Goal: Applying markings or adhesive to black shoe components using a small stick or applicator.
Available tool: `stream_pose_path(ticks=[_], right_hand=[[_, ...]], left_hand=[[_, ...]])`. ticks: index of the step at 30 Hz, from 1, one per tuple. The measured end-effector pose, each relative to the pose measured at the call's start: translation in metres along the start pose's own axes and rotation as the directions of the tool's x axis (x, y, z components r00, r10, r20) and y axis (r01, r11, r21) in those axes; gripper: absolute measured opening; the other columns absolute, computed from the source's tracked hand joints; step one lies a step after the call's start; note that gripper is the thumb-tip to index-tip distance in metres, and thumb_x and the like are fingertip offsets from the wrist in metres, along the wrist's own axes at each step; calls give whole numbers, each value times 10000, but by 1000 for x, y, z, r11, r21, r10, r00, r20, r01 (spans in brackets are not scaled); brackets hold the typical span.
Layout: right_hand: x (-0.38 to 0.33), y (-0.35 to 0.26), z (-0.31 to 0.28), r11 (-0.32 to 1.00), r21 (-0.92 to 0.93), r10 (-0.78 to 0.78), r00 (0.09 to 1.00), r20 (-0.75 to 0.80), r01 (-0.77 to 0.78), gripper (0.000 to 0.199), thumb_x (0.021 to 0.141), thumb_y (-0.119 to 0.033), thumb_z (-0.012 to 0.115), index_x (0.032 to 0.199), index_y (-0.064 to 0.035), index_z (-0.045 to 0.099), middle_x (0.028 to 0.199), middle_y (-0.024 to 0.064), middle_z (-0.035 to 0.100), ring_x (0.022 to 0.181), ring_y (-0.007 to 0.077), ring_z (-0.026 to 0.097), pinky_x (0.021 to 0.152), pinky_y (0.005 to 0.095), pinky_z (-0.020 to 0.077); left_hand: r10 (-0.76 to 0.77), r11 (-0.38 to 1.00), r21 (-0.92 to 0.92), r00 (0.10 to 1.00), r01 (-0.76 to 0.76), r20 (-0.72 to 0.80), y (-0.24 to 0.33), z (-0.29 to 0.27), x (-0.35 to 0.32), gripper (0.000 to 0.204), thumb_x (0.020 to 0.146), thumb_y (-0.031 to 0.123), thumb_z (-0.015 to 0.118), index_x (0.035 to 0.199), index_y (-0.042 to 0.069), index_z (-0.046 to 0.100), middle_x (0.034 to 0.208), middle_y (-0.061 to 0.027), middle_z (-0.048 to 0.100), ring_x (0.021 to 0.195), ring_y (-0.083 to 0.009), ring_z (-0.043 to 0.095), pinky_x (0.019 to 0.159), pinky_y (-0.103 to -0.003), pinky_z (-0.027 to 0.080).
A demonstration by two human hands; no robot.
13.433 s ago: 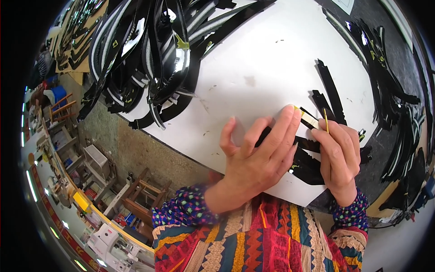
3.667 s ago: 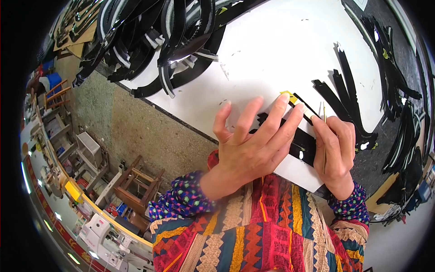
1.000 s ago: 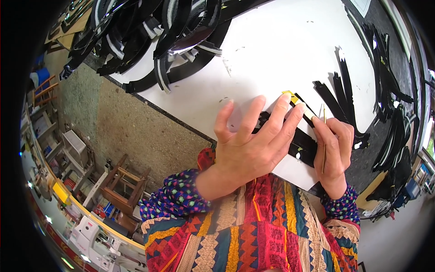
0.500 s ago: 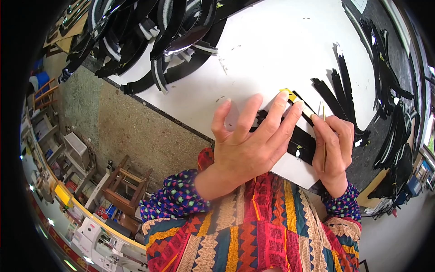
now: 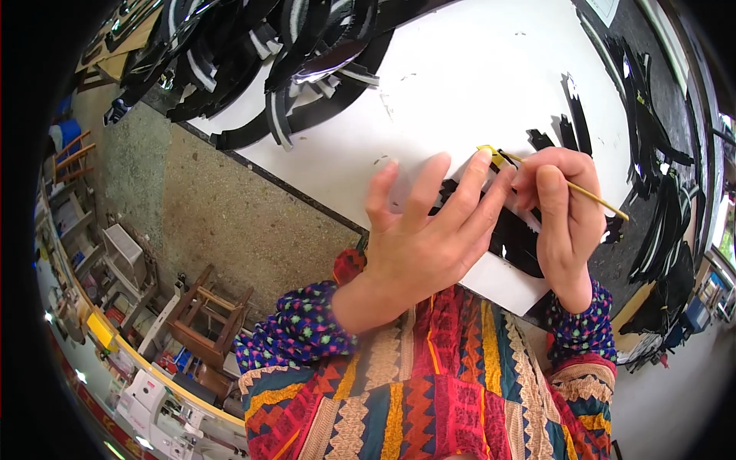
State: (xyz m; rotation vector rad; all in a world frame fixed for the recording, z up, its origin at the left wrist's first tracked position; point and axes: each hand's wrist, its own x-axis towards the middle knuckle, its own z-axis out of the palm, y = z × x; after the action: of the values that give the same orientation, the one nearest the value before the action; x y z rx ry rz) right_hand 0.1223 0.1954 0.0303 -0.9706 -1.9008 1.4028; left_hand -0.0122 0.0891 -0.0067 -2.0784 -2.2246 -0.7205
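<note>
My left hand (image 5: 425, 241) lies over the white work surface with its fingers stretched and apart. Its index and middle fingertips press at a small yellow piece (image 5: 497, 159) on the end of a black strip mostly hidden by my hands. A thin yellowish stick (image 5: 602, 205) is pinched in my right hand (image 5: 569, 207), its tip reaching the yellow piece. Under both hands lie more black strips (image 5: 517, 244). Just beyond the right hand several narrow black strips (image 5: 579, 123) stick out. What the tip touches exactly is too small to tell.
A large heap of curved black strips with white stripes (image 5: 284, 61) fills the far left of the white board (image 5: 460, 69). Bundles of black strips (image 5: 663, 222) hang along the right edge. Left of the table, a wooden stool (image 5: 207, 314) stands on the speckled floor (image 5: 230, 215).
My right hand has turned and come up toward the yellow piece. The stick has swung from upright to a slant, tip at the piece. My left hand stays nearly still.
</note>
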Motion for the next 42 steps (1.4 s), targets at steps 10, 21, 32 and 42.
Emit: stream_pose_path(ticks=[10,21,32,42], right_hand=[[4,10,3,969,-198,-131,988,87,146,128,1035,-78,525,1043,40,572,846,72,619,641,76,578,543,200,473],[8,10,2,974,-166,-141,987,81,152,108,1019,-65,551,1014,38,583,842,85,619,610,85,564,520,210,460],[4,5,-3,973,-210,-83,995,47,92,73,983,0,585,1037,37,618,878,106,641,661,143,572,581,245,475],[-18,21,-9,689,-661,-377,926,25,298,296,775,104,719,1046,13,642,944,135,631,836,290,605,712,367,507]], left_hand=[[-20,1000,-20,999,20,-33,1,1,-3,328,841,310,675,1163,272,726,1343,69,594,1211,-194,476,1119,-501,203],[-16,999,-32,998,15,-52,2,3,-4,362,861,340,661,1198,217,708,1353,27,589,1243,-202,481,1079,-547,248],[3,1000,-20,1000,-4,-12,-1,2,-1,375,834,292,689,1208,266,703,1352,49,578,1209,-195,464,1109,-495,196],[-32,984,-178,999,30,-8,-5,-4,10,476,854,269,747,1298,145,627,1333,-15,571,1195,-210,489,1058,-443,251]])
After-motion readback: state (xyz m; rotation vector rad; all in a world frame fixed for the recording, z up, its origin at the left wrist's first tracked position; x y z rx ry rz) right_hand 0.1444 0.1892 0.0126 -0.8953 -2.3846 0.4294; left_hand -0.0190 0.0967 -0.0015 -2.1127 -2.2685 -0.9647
